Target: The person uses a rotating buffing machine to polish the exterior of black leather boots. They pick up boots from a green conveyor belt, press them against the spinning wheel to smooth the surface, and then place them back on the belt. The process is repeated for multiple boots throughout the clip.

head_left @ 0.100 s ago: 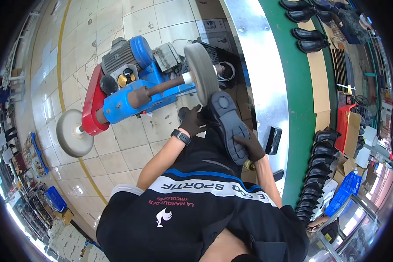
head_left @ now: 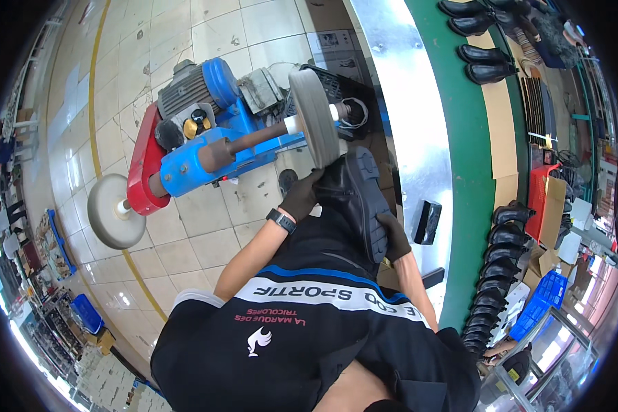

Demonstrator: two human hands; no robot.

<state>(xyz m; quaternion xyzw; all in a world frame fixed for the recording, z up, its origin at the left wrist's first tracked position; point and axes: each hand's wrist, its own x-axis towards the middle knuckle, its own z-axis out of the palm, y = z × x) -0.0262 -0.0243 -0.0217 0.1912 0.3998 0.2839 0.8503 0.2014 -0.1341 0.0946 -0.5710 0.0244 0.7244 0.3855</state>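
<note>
Both my hands hold a black leather boot [head_left: 340, 192], tilted so that its chunky sole [head_left: 369, 206] faces right. My left hand [head_left: 301, 196], in a dark glove, grips the upper on the left. Gloved as well, my right hand [head_left: 394, 237] is closed around the sole's near right edge. At its far end the boot meets the lower rim of a grey buffing wheel [head_left: 314, 117]; whether they touch is hard to tell. The wheel sits on the shaft of a blue polishing machine [head_left: 199, 161].
A second buffing wheel [head_left: 117, 209] is on the machine's left end, beside a red belt guard [head_left: 143, 165]. To my right runs a metal-edged green bench [head_left: 470, 144] with a row of black boots [head_left: 494, 275]. A small black box [head_left: 428, 222] lies on its metal edge.
The boot has rolled in my hands: its sole has turned further right and more of the black upper shows. Both hands have shifted slightly with it.
</note>
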